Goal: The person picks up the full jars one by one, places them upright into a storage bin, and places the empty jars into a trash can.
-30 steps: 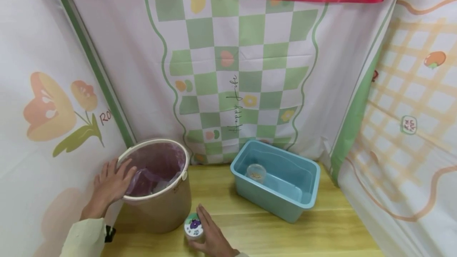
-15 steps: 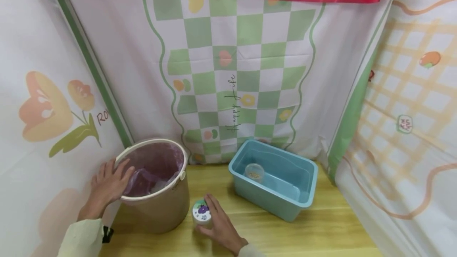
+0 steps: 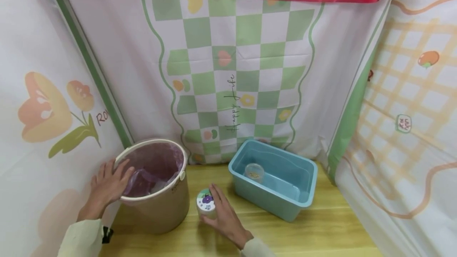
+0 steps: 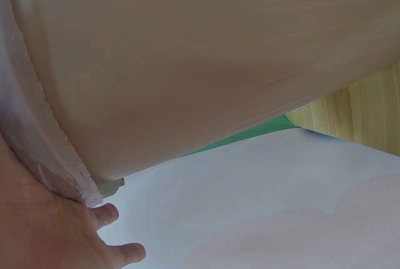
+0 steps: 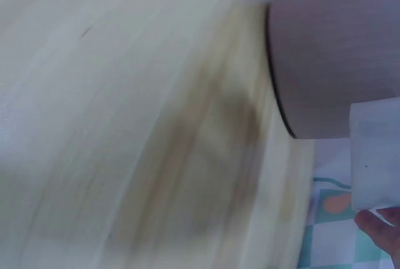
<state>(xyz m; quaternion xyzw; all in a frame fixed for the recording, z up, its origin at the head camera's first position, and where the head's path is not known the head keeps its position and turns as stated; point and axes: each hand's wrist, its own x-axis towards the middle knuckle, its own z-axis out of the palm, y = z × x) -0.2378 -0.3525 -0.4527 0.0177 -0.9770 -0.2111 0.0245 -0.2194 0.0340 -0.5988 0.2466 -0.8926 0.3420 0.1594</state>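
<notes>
A small white tub (image 3: 206, 203) with a printed lid, green and white with a purple picture, is held by my right hand (image 3: 226, 219) beside the bucket. In the right wrist view the white side of the tub (image 5: 375, 156) shows at the right edge, over the wooden table with a shadow below. My left hand (image 3: 108, 183) rests on the near-left rim of a brown bucket (image 3: 160, 217), its fingers spread and fairly straight. In the left wrist view the palm (image 4: 44, 225) lies against the bucket's film-covered rim.
A purple plastic bag (image 3: 150, 179) lines the bucket. On the right stands a blue bin (image 3: 271, 201) with a small clear cup (image 3: 254, 172) inside that has light bits at its bottom. Printed cloth walls (image 3: 228, 70) enclose the wooden table (image 3: 314, 233) at the back and sides.
My right hand has moved the tub up and to the right in the head view, away from the bucket's foot. The left hand stays on the rim.
</notes>
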